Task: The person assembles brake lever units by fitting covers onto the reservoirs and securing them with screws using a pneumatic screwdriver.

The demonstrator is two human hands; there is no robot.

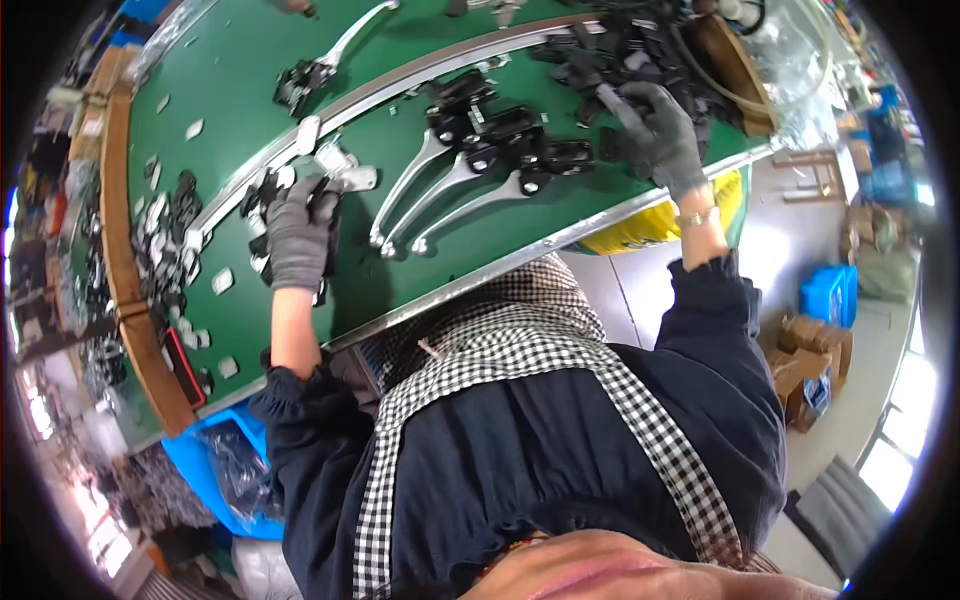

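Observation:
My left hand (298,238), in a grey glove, has its fingers curled down over a small heap of pale and black pieces; what they grip is hidden. Beside its fingertips lie several small silver-white plates (358,178). My right hand (660,140), also gloved, reaches over a pile of black parts (625,50) at the far right, its fingers stretched out and apart. Between the hands, three brake levers (465,195) with silver arms and black bodies lie side by side on the green tabletop (430,275).
Another lever (345,45) lies beyond the metal rail (400,80). Loose pale and black pieces (165,240) are scattered by the wooden edging (125,240) at left. A wooden block (735,80) stands at the far right. The table's metal edge (520,255) runs in front of me.

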